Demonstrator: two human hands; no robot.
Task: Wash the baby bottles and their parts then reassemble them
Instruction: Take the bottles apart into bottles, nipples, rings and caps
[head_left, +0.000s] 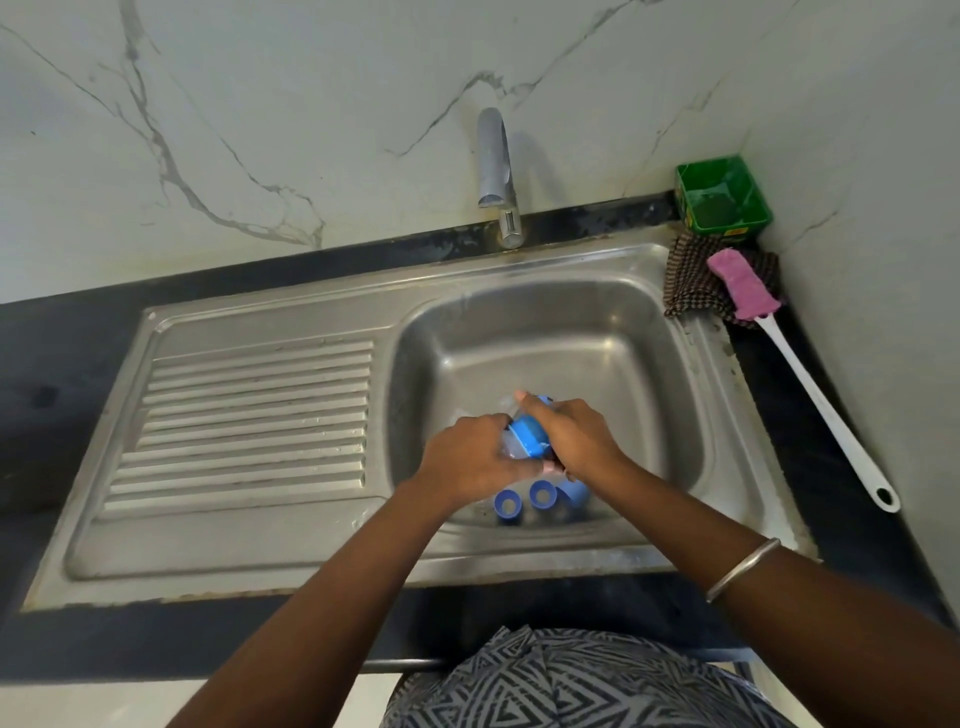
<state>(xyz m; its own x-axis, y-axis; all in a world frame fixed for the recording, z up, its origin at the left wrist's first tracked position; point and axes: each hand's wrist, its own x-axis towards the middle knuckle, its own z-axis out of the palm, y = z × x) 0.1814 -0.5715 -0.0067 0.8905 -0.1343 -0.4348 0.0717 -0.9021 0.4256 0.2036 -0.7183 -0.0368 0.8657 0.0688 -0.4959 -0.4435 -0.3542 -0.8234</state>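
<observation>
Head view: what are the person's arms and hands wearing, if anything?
Both forearms are bare, no sleeves in view. No gloves on the left hand or right hand. A plain silver bangle circles the right forearm. No rings are discernible.

1 head view, steeply downward and close above the sink (270, 525).

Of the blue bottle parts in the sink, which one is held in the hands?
The blue ring on the clear bottle, gripped between left hand and right hand. The other rings lie loose on the sink floor below.
</observation>
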